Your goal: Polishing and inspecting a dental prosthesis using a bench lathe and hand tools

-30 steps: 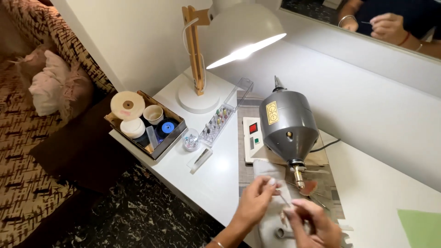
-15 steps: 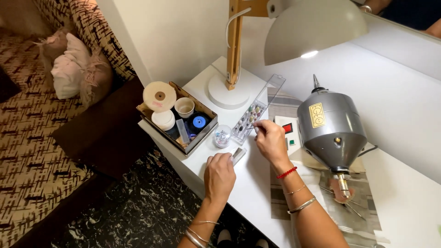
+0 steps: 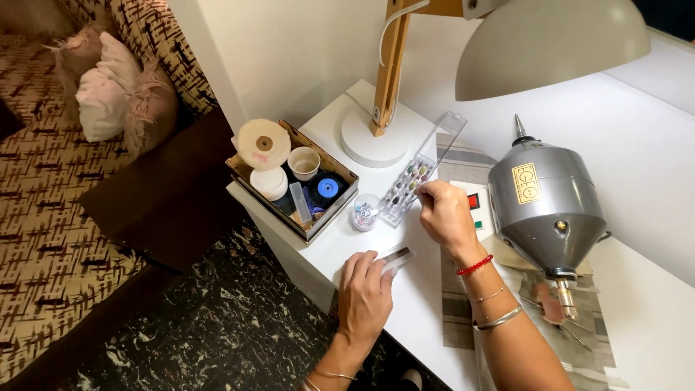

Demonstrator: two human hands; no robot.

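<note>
My left hand (image 3: 365,293) rests on the white table (image 3: 420,311) with its fingers on a small clear flat packet (image 3: 399,258). My right hand (image 3: 445,214) reaches into a long clear compartment box (image 3: 407,190) filled with small coloured beads or stones; its fingertips are pinched together at the box's near end. Whether something is between them is too small to tell. The box's clear lid (image 3: 447,135) stands open behind it. A tiny round clear pot (image 3: 365,213) of small bits sits just left of the box.
A cardboard tray (image 3: 337,206) with buffing wheels, a cup and a blue disc sits at the table's left corner. A grey polishing motor (image 3: 546,206) stands at right on striped paper. A wooden lamp (image 3: 391,69) with a white base and shade stands behind. Sofa and cushion lie left.
Both hands left the motor's spindle and moved left. The left hand settled on the flat packet; the right hand reached the bead box. The view has also moved closer.
</note>
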